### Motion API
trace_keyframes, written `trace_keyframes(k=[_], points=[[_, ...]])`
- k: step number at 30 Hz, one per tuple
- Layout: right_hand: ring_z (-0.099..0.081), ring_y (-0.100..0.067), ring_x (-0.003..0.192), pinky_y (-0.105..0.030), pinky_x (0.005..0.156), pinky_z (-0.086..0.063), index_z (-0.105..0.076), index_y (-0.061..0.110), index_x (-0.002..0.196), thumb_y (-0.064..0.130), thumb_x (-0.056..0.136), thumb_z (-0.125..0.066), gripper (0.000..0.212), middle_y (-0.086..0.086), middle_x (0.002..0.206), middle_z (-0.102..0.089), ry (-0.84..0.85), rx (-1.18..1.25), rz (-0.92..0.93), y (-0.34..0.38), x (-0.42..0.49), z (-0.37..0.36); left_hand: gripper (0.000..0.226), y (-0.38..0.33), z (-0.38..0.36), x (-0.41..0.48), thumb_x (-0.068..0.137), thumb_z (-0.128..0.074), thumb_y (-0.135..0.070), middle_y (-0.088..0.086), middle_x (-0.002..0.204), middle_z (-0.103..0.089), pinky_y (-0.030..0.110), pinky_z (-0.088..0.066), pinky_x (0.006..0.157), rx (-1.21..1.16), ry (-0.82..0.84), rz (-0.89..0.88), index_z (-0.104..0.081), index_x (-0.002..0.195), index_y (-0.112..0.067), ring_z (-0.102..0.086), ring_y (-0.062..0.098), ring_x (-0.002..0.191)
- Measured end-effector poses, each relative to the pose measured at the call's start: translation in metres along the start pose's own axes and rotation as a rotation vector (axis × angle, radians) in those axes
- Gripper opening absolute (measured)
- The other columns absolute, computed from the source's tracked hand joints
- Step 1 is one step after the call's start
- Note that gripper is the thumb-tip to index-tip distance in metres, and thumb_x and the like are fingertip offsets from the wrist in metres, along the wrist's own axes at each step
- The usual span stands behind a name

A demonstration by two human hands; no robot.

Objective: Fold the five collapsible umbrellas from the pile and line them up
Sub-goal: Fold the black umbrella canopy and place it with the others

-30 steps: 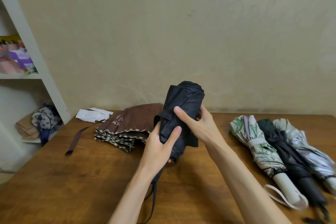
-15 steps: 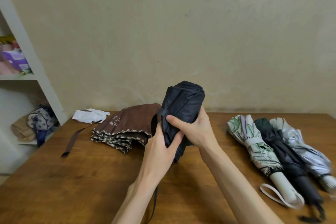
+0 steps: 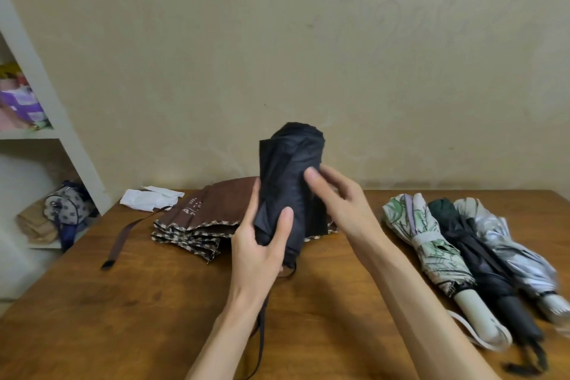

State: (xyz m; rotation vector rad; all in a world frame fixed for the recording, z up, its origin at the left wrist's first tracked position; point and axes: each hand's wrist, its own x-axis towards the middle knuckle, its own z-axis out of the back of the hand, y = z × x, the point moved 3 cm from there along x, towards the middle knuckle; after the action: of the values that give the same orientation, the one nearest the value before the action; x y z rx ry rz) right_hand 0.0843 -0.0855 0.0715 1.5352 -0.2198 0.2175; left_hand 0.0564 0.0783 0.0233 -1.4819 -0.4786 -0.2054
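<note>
I count five umbrellas. Three rolled ones lie side by side on the right of the table (image 3: 123, 302): the leaf-print umbrella (image 3: 425, 234), the dark one (image 3: 472, 244) and the silver one (image 3: 512, 244). The brown umbrella (image 3: 209, 213), with checked trim, lies loosely pleated at the back. The black umbrella (image 3: 290, 170), a wrinkled matte cylinder, stands upright mid-table. My left hand (image 3: 262, 244) grips its lower half. My right hand (image 3: 342, 200), wrapped round it a moment ago, now has loose, straight fingers beside it.

Pale printed lettering on the brown umbrella (image 3: 212, 210), too small and blurred to read, no other text legible
</note>
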Motion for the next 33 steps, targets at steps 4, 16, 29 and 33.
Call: trace_keyframes(k=[4, 16, 29, 33], points=[[-0.043, -0.004, 0.142, -0.036, 0.118, -0.038, -0.046, 0.040, 0.157, 0.069, 0.085, -0.075, 0.083, 0.019, 0.157, -0.043, -0.126, -0.053, -0.142, -0.021, 0.005, 0.011, 0.059, 0.000, 0.008, 0.003, 0.092, -0.072, -0.062, -0.002, 0.120, -0.077, 0.044, -0.061, 0.092, -0.141, -0.078, 0.121, -0.070, 0.131, -0.018, -0.072, 0.024, 0.117], [-0.076, -0.021, 0.111, -0.039, 0.093, -0.061, -0.081, 0.011, 0.116, 0.013, 0.102, -0.070, 0.018, -0.003, 0.116, -0.081, 0.023, 0.073, 0.020, -0.024, 0.001, -0.001, 0.060, 0.011, 0.010, 0.011, 0.095, -0.067, -0.050, -0.018, 0.126, -0.071, 0.031, -0.063, 0.088, -0.015, -0.053, 0.101, -0.055, 0.149, -0.028, -0.070, 0.001, 0.113], [-0.067, 0.001, 0.118, -0.026, 0.101, -0.058, -0.055, 0.029, 0.145, 0.036, 0.096, -0.079, 0.055, 0.014, 0.133, -0.070, 0.075, 0.010, -0.056, -0.030, -0.006, -0.046, 0.090, 0.005, -0.003, 0.001, 0.102, -0.065, -0.036, 0.002, 0.158, -0.054, 0.030, -0.050, 0.104, 0.561, 0.028, -0.089, -0.007, 0.170, -0.030, -0.058, 0.023, 0.136], [-0.073, -0.008, 0.113, -0.041, 0.103, -0.060, -0.064, 0.027, 0.137, 0.031, 0.096, -0.078, 0.043, 0.010, 0.124, -0.076, 0.010, 0.098, -0.121, -0.034, -0.002, -0.029, 0.083, -0.014, 0.012, 0.010, 0.092, -0.052, -0.068, -0.014, 0.139, -0.068, 0.040, -0.057, 0.102, 0.573, 0.278, 0.053, -0.010, 0.163, -0.059, -0.070, 0.015, 0.117]])
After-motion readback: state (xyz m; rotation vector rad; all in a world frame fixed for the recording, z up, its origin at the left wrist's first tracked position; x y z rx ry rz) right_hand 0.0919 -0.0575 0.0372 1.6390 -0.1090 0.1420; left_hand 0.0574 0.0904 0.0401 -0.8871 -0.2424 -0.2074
